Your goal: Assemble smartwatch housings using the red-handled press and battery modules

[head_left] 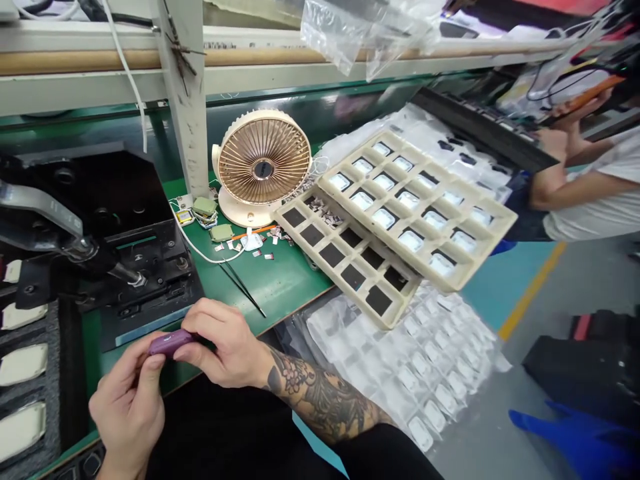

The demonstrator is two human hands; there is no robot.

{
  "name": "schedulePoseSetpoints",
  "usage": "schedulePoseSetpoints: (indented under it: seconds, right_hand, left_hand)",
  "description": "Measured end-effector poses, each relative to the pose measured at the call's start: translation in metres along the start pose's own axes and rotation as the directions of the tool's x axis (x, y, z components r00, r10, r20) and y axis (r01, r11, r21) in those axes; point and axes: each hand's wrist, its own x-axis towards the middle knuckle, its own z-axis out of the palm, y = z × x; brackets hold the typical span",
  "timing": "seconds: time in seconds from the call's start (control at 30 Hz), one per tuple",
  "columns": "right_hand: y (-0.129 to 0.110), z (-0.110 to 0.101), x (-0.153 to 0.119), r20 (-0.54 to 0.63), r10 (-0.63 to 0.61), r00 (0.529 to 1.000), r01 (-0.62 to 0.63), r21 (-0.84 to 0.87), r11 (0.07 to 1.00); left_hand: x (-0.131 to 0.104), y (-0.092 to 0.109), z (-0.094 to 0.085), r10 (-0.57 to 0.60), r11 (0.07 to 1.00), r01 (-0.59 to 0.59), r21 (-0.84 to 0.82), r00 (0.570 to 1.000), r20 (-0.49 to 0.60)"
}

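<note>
A small purple rounded case is pinched between both of my hands, above the front edge of the green bench. My left hand grips its left end with thumb and fingers. At its right end, the fingers and thumb of my right hand are closed on it. Just behind my hands stands a black clamp fixture with a metal lever. A pair of dark tweezers lies on the green mat beyond my right hand. The case's underside is hidden by my fingers.
A cream fan stands at the back beside a post. Stacked cream trays with cased parts overhang the bench's right side, above clear plastic trays. Dark foam holds pale cases at left. A co-worker's arm is at far right.
</note>
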Motion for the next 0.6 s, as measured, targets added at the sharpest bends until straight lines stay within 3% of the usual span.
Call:
schedulePoseSetpoints:
  seconds: [0.13, 0.37, 0.43, 0.5, 0.57, 0.6]
  right_hand:
    - [-0.002, -0.006, 0.003, -0.060, -0.056, 0.997, 0.057, 0.019, 0.998]
    - [-0.015, -0.009, 0.007, -0.102, 0.073, 0.992, -0.065, 0.075, 0.995]
    - [-0.019, -0.033, 0.005, -0.172, 0.037, 0.984, -0.041, -0.021, 0.999]
    - [-0.020, -0.077, 0.001, -0.238, -0.015, 0.971, -0.046, -0.252, 0.967]
    - [-0.017, -0.135, -0.005, -0.277, -0.041, 0.960, -0.131, -0.576, 0.807]
    - [-0.014, -0.165, -0.009, -0.294, -0.030, 0.955, -0.204, -0.728, 0.654]
  left_hand:
    - [0.002, 0.008, 0.001, -0.071, 0.994, 0.071, -0.080, 0.997, 0.004]
    - [0.013, 0.039, 0.013, -0.191, 0.865, 0.186, -0.466, 0.981, 0.036]
    - [0.016, 0.044, 0.014, -0.176, 0.827, 0.171, -0.536, 0.983, 0.042]
    - [0.018, 0.047, 0.015, -0.166, 0.831, 0.151, -0.535, 0.986, 0.021]
    - [0.017, 0.048, 0.016, -0.182, 0.860, 0.152, -0.486, 0.983, -0.016]
    - [0.016, 0.048, 0.016, -0.198, 0.874, 0.169, -0.455, 0.980, -0.017]
